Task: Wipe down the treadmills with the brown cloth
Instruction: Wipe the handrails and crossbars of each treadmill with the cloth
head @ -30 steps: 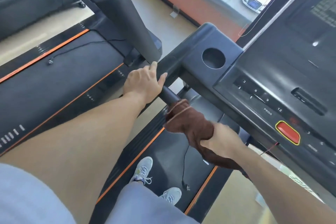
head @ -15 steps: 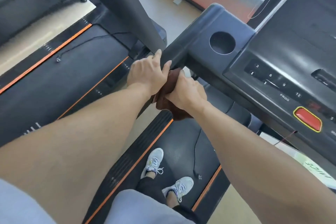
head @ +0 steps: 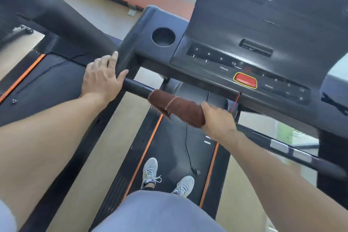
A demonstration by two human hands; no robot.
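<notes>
**Cloth close to the red stop button**

The right hand (head: 218, 120) grips the brown cloth (head: 178, 107) wrapped around the crossbar (head: 135, 85), mid-picture. The left hand (head: 102, 77), at nine o'clock, rests fingers loosely spread on the console corner (head: 143, 30). A loose flap hangs; it could slip off. At two o'clock, the red button (head: 245, 80), and what looks like its cord, might get knocked.

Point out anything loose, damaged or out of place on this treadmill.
A black cord lies loose on the belt, its clip end near the shoes. No visible damage otherwise.
</notes>
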